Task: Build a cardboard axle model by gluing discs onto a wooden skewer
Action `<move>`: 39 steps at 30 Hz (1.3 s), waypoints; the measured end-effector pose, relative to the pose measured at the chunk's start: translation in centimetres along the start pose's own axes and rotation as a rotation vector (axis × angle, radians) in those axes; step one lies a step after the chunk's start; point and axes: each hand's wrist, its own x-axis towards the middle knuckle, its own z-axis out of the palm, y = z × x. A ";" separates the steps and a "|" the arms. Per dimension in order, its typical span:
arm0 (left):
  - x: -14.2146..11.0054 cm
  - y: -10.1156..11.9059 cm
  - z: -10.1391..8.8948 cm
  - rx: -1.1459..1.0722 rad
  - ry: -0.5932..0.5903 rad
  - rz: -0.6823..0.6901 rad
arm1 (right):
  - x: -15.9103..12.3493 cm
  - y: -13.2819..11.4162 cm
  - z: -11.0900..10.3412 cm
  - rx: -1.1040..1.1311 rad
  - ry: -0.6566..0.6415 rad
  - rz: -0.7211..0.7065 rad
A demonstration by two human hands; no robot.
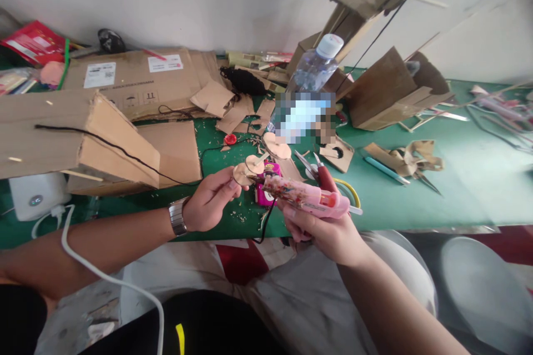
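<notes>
My left hand (210, 199) pinches the edge of a small tan disc (242, 174), and a second round piece (255, 164) with a short stick sits just beyond it. In my right hand (322, 233) is a pink hot glue gun (306, 195), its body smeared with dried residue. Its nozzle points left and meets or nearly meets the pinched disc; contact is hard to tell. Under the nozzle lies a magenta box (266, 195), partly hidden by the gun. Larger rounded tan pieces (278, 147) are a little farther back.
Behind my hands stands a water bottle (322, 61). Cardboard structures rise at left (120, 138) and right (387, 94). Red-handled pliers (327, 176), scissors (306, 165) and a blue cutter (387, 171) lie on the green table (470, 188). A white cable (112, 277) crosses my left arm.
</notes>
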 end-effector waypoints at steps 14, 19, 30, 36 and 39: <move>-0.5 -0.4 -0.3 0.050 0.023 -0.036 | 0.0 -0.2 0.0 0.010 -0.001 0.005; -0.3 -0.1 -0.2 0.043 0.016 -0.041 | -0.1 -0.1 0.0 -0.007 -0.011 0.002; -0.4 -0.4 -0.3 -0.035 -0.041 0.027 | -0.1 0.2 0.1 0.001 -0.015 -0.021; -0.2 -0.6 0.0 -0.083 -0.029 0.030 | 0.0 0.1 0.0 -0.003 -0.014 -0.022; -0.1 -0.4 0.2 -0.079 -0.001 0.021 | 0.0 0.1 0.0 -0.009 -0.008 -0.016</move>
